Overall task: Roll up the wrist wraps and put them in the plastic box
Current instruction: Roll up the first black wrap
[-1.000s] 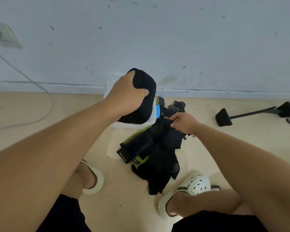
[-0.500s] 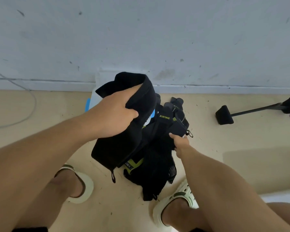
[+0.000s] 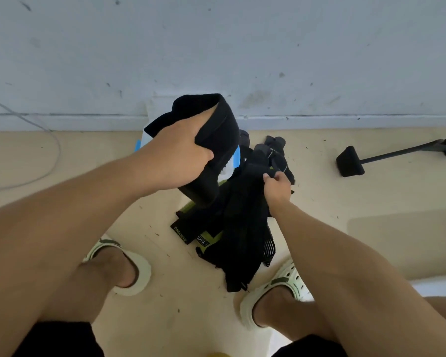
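1. My left hand (image 3: pixel 175 161) is raised above the floor, fingers curled round a wide black wrap (image 3: pixel 211 150). I hold it up so that its loose end hangs free of the pile and I can see its length before rolling.
2. My right hand (image 3: pixel 277 188) reaches down and pinches the top of the heap of black and green wrist wraps (image 3: pixel 232 228) on the floor between my feet, probably to pull one piece apart from the tangle.
3. The plastic box (image 3: pixel 146 140), pale with blue clips, stands against the wall just behind the raised wrap, which hides most of it. I cannot tell what is inside.
4. Nothing I can see is rolled yet, so the job looks barely begun.
5. A black-footed stand (image 3: pixel 349 164) lies well apart to my right.
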Motion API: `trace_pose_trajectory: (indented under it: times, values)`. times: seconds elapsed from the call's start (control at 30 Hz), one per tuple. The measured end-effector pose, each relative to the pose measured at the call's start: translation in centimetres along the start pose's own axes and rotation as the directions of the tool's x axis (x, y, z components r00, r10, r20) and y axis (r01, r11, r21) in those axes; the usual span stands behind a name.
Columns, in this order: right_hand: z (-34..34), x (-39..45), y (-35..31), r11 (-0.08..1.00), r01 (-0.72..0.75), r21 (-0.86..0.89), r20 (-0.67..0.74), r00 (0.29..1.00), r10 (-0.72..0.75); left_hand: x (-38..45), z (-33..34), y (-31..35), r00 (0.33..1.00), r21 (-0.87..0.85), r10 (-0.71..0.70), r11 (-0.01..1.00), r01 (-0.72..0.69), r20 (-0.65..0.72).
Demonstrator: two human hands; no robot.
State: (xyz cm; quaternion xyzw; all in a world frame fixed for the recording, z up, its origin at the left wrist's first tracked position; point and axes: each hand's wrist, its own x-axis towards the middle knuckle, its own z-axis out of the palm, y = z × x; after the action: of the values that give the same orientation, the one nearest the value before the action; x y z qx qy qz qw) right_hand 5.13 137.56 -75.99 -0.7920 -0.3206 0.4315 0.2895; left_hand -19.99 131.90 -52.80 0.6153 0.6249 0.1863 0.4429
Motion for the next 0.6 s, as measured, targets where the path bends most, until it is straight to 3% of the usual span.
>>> trace_pose_trajectory:
  times: [0.17,0.27,0.37,0.5,0.6]
  values:
    - [-1.4,-4.9,-8.3,0.968,0.149,0.203,0.032,0.987,-0.159,-0.9,-0.6,1.6,0.996,-0.049,0.047,0.997,-0.051,-0.07]
    - [-3.7,-9.2,-13.1,0.953,0.258,0.157,0.101,0.956,-0.276,-1.6,-1.0,2.4,0.99,-0.101,0.072,0.991,-0.084,-0.118]
    - [-6.2,-13.3,-17.0,0.919,0.393,0.021,0.297,0.876,-0.381,-2.6,-1.5,3.0,0.984,-0.136,0.101,0.983,-0.121,-0.147]
    - [-9.4,-17.9,-20.5,0.931,0.363,-0.046,0.478,0.826,-0.298,-3.5,-1.8,3.3,0.982,-0.175,0.137,0.972,-0.158,-0.13]
    - [-10.7,-19.6,-20.8,0.904,0.428,0.006,0.528,0.766,-0.366,-4.0,-1.9,3.5,0.98,-0.302,0.173,0.933,-0.194,-0.095]
